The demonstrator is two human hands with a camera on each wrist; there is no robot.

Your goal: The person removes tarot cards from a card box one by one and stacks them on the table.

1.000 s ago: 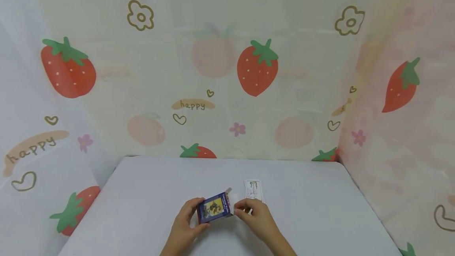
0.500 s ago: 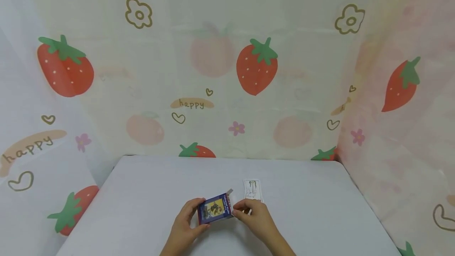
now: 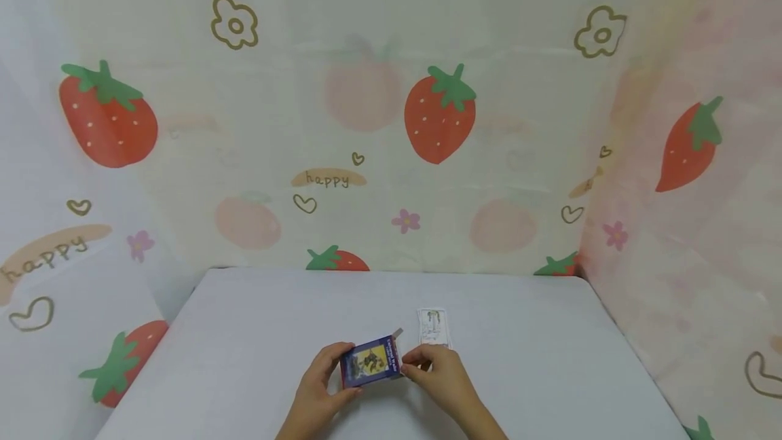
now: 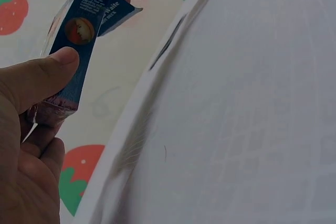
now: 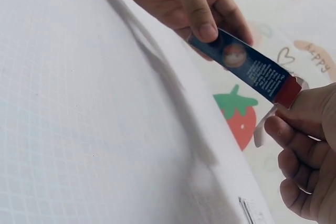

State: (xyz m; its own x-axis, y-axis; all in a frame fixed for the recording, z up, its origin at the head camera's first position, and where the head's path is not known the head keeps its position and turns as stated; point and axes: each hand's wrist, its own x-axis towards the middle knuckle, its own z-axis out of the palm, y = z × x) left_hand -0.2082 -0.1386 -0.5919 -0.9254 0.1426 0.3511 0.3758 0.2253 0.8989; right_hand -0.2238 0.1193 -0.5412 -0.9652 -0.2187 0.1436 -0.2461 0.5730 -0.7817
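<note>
A small blue card box [image 3: 370, 362] with a yellow picture on its face is held just above the white table [image 3: 256, 331]. My left hand [image 3: 319, 386] grips its left end, thumb on the narrow blue side [image 4: 79, 51]. My right hand [image 3: 435, 371] pinches the box's right end, where an opened flap [image 3: 397, 333] sticks up. The right wrist view has the box [image 5: 247, 66] side-on, with its red end against my right fingers [image 5: 302, 116]. A white card [image 3: 434, 326] lies flat on the table just beyond my right hand.
Strawberry-patterned curtains [image 3: 440, 114] close in the table at the back and on both sides. The table's far edge [image 3: 397, 272] meets the back curtain. Apart from the card, only bare white table surface shows.
The box and both hands have stayed almost still; the box has tipped very slightly, with the grips unchanged.
</note>
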